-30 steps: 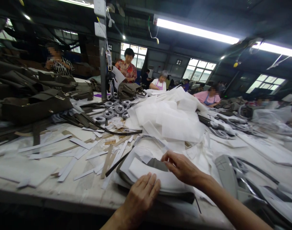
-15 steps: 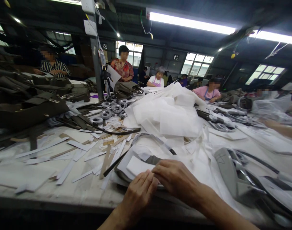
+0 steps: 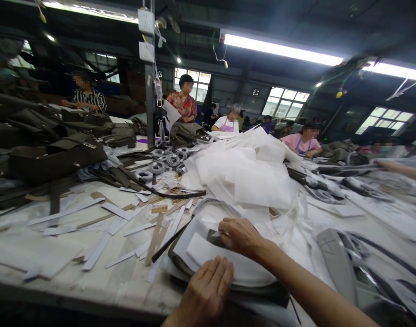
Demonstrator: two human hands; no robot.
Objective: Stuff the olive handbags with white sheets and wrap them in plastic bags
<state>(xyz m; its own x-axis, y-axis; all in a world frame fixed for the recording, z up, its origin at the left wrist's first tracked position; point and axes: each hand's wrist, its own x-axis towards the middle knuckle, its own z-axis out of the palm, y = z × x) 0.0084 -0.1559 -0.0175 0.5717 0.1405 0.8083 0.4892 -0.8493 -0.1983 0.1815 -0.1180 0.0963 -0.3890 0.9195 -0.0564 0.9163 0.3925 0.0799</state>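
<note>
A dark flat bag piece [image 3: 175, 259] lies at the table's front edge with white padding sheets [image 3: 201, 250] on top. My left hand [image 3: 209, 286] rests on the near edge of the white sheets, its fingers stretched out side by side. Above the same piece, my right hand [image 3: 240, 236] has its fingers curled and pinched at a dark patch [image 3: 216, 237]; what is between the fingertips is too small to tell. A dark strap [image 3: 170, 240] sticks out on the left side of the piece.
A heap of white foam sheets [image 3: 245, 170] rises behind. Paper strips [image 3: 98, 250] litter the table at left, beside dark bags [image 3: 54, 156]. A grey bag part [image 3: 335, 259] lies at right. Co-workers sit beyond, and a person's arm [image 3: 402, 170] reaches in from the right.
My right hand has moved away from my left hand, further over the piece, with its fingers now curled. My left hand stays at the near edge. The view has shifted slightly.
</note>
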